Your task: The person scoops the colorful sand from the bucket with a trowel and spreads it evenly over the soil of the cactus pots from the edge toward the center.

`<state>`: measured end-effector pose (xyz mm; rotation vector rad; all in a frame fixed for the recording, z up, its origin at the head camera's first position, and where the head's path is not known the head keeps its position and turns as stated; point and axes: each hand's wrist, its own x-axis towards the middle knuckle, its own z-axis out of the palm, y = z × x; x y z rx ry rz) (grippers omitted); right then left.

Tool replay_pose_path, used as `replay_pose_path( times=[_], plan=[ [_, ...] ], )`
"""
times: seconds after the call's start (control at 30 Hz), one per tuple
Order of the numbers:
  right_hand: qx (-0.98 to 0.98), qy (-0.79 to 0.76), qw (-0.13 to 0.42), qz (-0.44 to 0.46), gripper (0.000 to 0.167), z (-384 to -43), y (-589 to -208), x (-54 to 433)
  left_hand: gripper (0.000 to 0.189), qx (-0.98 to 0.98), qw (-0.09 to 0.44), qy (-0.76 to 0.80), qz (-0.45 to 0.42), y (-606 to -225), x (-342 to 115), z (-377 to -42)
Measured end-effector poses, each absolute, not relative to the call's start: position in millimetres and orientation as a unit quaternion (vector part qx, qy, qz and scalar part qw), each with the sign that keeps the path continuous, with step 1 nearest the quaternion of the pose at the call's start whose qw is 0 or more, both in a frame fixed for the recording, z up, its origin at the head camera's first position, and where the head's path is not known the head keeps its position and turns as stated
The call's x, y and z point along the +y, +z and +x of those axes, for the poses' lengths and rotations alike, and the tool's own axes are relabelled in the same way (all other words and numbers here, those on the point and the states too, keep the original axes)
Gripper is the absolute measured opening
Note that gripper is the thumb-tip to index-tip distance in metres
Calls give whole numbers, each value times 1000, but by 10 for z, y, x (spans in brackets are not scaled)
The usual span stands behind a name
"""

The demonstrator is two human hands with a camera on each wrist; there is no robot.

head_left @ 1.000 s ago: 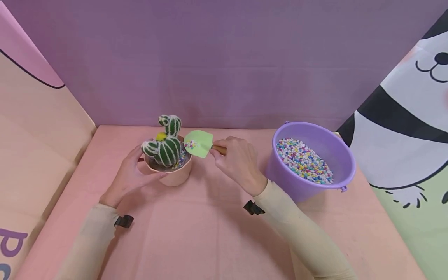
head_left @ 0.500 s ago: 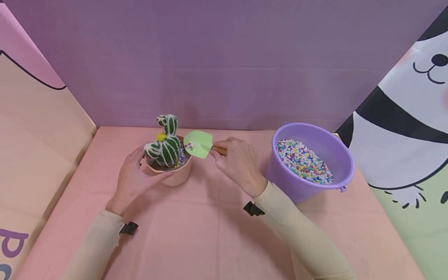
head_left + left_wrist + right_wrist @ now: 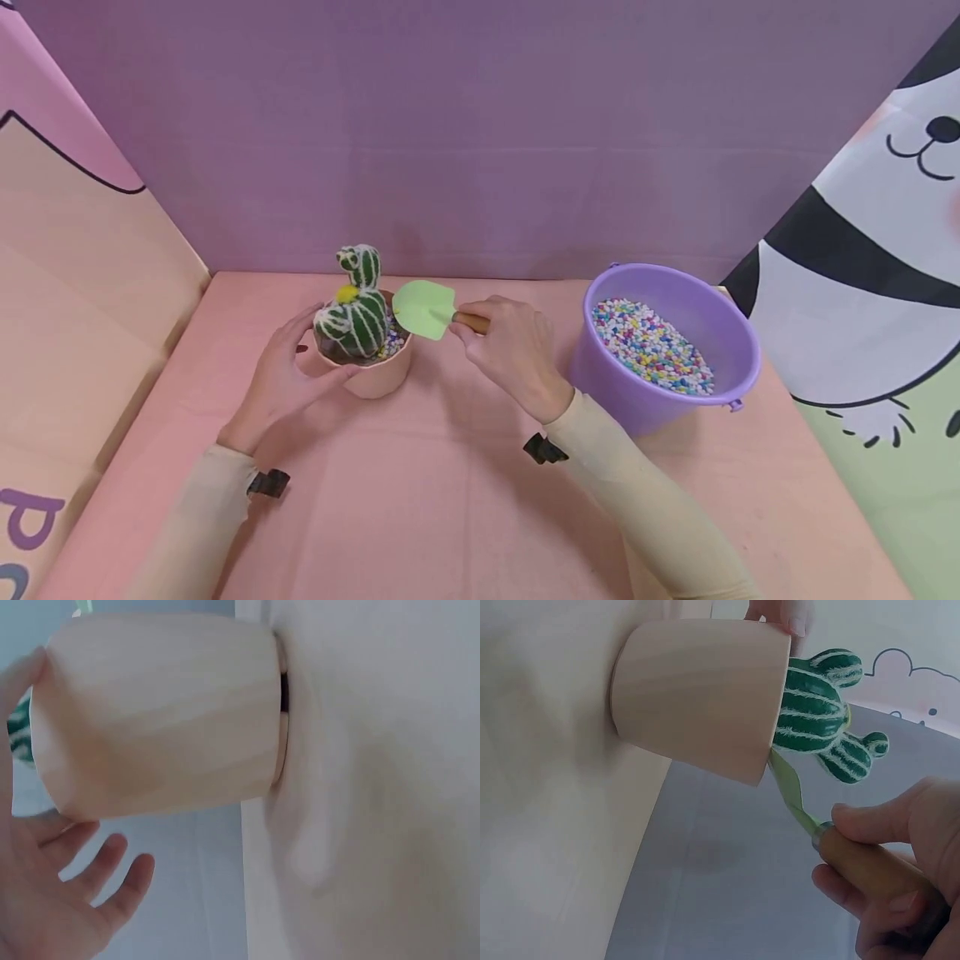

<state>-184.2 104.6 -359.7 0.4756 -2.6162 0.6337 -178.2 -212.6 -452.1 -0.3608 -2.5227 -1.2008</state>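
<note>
A green-and-white cactus (image 3: 362, 323) with a yellow flower stands in a pale peach flowerpot (image 3: 379, 382). Small coloured pebbles (image 3: 393, 337) lie in the pot at the cactus's right side. My left hand (image 3: 281, 375) holds the pot by its rim from the left, thumb on the near side; in the left wrist view its other fingers (image 3: 133, 881) spread away from the wall. My right hand (image 3: 513, 350) grips the wooden handle of a trowel (image 3: 425, 309). The light green blade, bare on top, slopes down to the pot's right rim, as the right wrist view shows.
A purple bucket (image 3: 675, 279), partly filled with multicoloured pebbles (image 3: 652, 346), stands right of my right hand. Pink cloth (image 3: 420, 500) covers the table. A purple backdrop (image 3: 480, 142) rises behind, and printed panels flank both sides.
The pebbles on the trowel blade have gone, and more lie in the pot. My left hand has shifted slightly at the rim. The cactus leans a little differently; the right hand stays nearly still.
</note>
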Motion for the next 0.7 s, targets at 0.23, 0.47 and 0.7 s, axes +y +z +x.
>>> replay_pose_path(
  times=[0.23, 0.47, 0.7],
  plan=[
    [-930, 243, 213, 177, 23, -1848, -3604, 1053, 94, -876, 148, -442, -122, -4571, -2132, -1821],
    [-919, 256, 234, 188, 23, -1841, -3632, 1057, 94, -875, 164, -445, -101, -4585, -2103, -1772],
    [-909, 279, 244, 189, 22, -1840, -3660, 1060, 96, -881, 179, -433, -66, -4584, -2032, -1700]
  ],
)
